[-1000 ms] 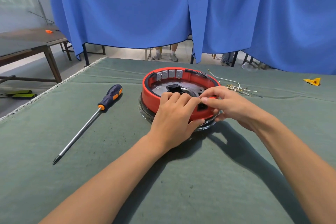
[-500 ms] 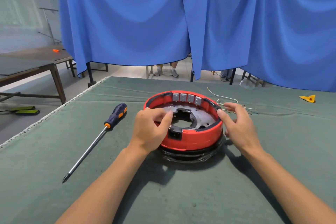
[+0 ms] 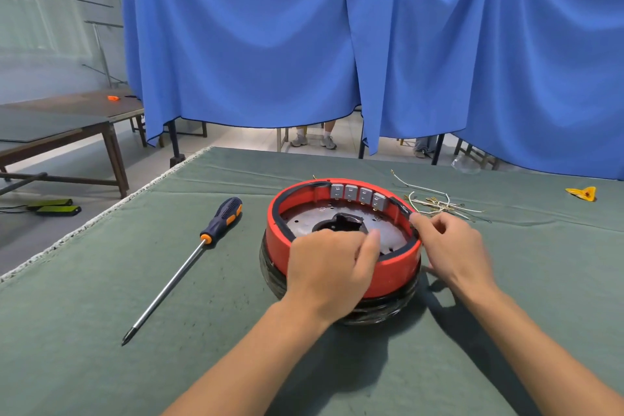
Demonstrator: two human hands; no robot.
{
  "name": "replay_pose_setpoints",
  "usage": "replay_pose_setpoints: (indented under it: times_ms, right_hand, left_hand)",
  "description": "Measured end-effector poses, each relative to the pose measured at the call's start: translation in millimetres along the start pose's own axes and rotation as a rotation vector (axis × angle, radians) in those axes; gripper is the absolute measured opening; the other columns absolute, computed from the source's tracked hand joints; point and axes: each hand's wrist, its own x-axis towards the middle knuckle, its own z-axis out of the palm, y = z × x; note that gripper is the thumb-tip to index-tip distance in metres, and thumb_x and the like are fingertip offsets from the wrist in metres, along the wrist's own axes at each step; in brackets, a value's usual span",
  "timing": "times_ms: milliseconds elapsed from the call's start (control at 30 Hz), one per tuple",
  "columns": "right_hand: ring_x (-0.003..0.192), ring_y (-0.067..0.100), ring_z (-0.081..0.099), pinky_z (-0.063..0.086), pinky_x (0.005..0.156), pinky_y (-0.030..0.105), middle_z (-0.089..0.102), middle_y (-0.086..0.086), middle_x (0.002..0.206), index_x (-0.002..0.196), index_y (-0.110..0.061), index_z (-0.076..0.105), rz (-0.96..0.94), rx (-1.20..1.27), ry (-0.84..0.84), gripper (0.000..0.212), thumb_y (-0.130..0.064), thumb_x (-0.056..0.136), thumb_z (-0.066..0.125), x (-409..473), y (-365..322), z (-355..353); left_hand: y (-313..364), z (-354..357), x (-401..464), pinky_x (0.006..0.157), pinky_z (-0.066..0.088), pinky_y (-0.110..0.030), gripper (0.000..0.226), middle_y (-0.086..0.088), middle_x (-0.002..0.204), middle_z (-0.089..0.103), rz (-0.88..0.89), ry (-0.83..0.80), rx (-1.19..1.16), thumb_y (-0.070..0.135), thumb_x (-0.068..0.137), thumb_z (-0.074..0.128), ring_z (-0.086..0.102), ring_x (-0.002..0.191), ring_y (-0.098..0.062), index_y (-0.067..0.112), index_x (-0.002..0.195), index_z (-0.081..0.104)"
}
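Note:
A round red housing with a black rim strip stands on a dark base in the middle of the green table. Inside it lie a perforated metal plate and a row of grey blocks on the far wall. My left hand grips the near wall, thumb over the rim. My right hand curls over the right rim, fingertips on the black strip.
A long screwdriver with a dark blue and orange handle lies left of the housing. A bundle of loose wires lies behind it on the right. A yellow scrap sits far right. Blue curtains hang behind the table.
Both hands left the near edge and took the housing's sides; it has turned, so the grey blocks now sit further right. The left hand has since slid round to the near wall.

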Motion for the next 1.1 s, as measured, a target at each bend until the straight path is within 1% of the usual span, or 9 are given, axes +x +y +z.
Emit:
replay_pose_setpoints:
  times_ms: [100,167,367,533,700,800,900,967,1100]
  right_hand:
    - [0.061,0.023,0.067,0.058,0.066,0.048,0.068,-0.002,0.066,0.070,-0.016,0.063,0.037,0.104,0.008,0.046,-0.060,0.074,0.052,4.6,3.0,-2.0]
    - [0.079,0.022,0.067,0.056,0.076,0.050,0.070,-0.004,0.081,0.081,-0.024,0.066,-0.008,0.141,-0.039,0.030,-0.052,0.082,0.058,6.3,6.4,1.7]
    - [0.099,0.021,0.059,0.047,0.091,0.043,0.067,0.000,0.104,0.092,-0.025,0.065,-0.052,0.169,-0.071,0.020,-0.038,0.093,0.049,2.9,8.1,17.1]
    - [0.086,0.024,0.054,0.041,0.077,0.038,0.061,0.001,0.087,0.067,-0.023,0.054,-0.102,0.087,-0.016,0.038,-0.044,0.096,0.041,-8.9,1.4,20.5]
    - [0.077,0.018,0.050,0.031,0.069,0.032,0.055,-0.005,0.079,0.060,-0.026,0.046,-0.193,0.012,-0.021,0.049,-0.059,0.093,0.030,-19.8,-6.3,25.6]
    - [0.086,0.023,0.058,0.041,0.075,0.036,0.063,-0.001,0.086,0.073,-0.016,0.063,-0.164,0.068,-0.029,0.058,-0.055,0.096,0.028,-11.9,-1.2,21.7]
    - [0.092,0.024,0.061,0.046,0.081,0.037,0.068,0.002,0.099,0.084,-0.018,0.067,-0.105,0.011,0.004,0.036,-0.041,0.097,0.043,2.1,14.2,16.8]
    - [0.096,0.022,0.059,0.042,0.079,0.031,0.066,0.002,0.104,0.088,-0.022,0.065,-0.076,-0.106,0.016,0.012,-0.027,0.091,0.054,12.2,26.2,15.6]
    - [0.104,0.025,0.057,0.042,0.083,0.034,0.058,0.001,0.119,0.103,-0.022,0.063,-0.035,-0.229,0.020,0.020,-0.019,0.086,0.054,35.3,34.8,18.3]
  left_hand:
    - [-17.7,-6.4,7.6,0.058,0.043,-0.038,0.072,-0.005,0.052,0.061,-0.062,-0.070,-0.117,0.056,0.083,0.021,0.058,0.056,-0.021,0.007,0.058,0.066]
    - [-31.6,-11.9,12.5,0.059,0.042,-0.040,0.074,-0.012,0.049,0.057,-0.084,-0.104,-0.191,0.057,0.081,0.023,0.055,0.054,-0.027,0.001,0.053,0.062]
    - [-21.1,-14.0,11.5,0.049,0.026,-0.029,0.050,0.003,0.038,0.025,0.003,-0.108,0.039,0.034,0.087,0.047,0.034,0.045,-0.022,0.017,0.046,0.025]
    - [-0.1,-5.6,9.2,0.042,0.008,-0.019,0.040,0.002,0.040,0.048,0.021,-0.079,0.236,0.027,0.080,0.062,0.048,0.040,-0.020,0.019,0.046,0.041]
    - [8.5,-1.7,11.5,0.050,0.027,-0.027,0.039,-0.004,0.055,0.060,0.034,-0.115,0.308,0.041,0.092,0.045,0.057,0.052,-0.026,0.023,0.058,0.042]
    - [4.8,6.1,14.6,0.054,0.028,-0.029,0.040,-0.006,0.062,0.061,0.058,-0.088,0.288,0.046,0.096,0.039,0.058,0.061,-0.029,0.024,0.063,0.039]
    - [-0.8,12.2,22.6,0.056,0.026,-0.030,0.041,-0.001,0.060,0.050,0.023,-0.105,0.294,0.043,0.098,0.036,0.052,0.062,-0.026,0.022,0.064,0.041]
    - [-1.2,14.6,26.9,0.049,0.025,-0.026,0.042,0.000,0.049,0.044,0.031,-0.101,0.303,0.037,0.094,0.048,0.049,0.048,-0.025,0.021,0.056,0.040]
    - [-2.4,17.1,27.5,0.040,0.019,-0.020,0.044,0.000,0.034,0.039,0.056,-0.022,0.335,0.031,0.080,0.060,0.039,0.029,-0.021,0.019,0.043,0.041]
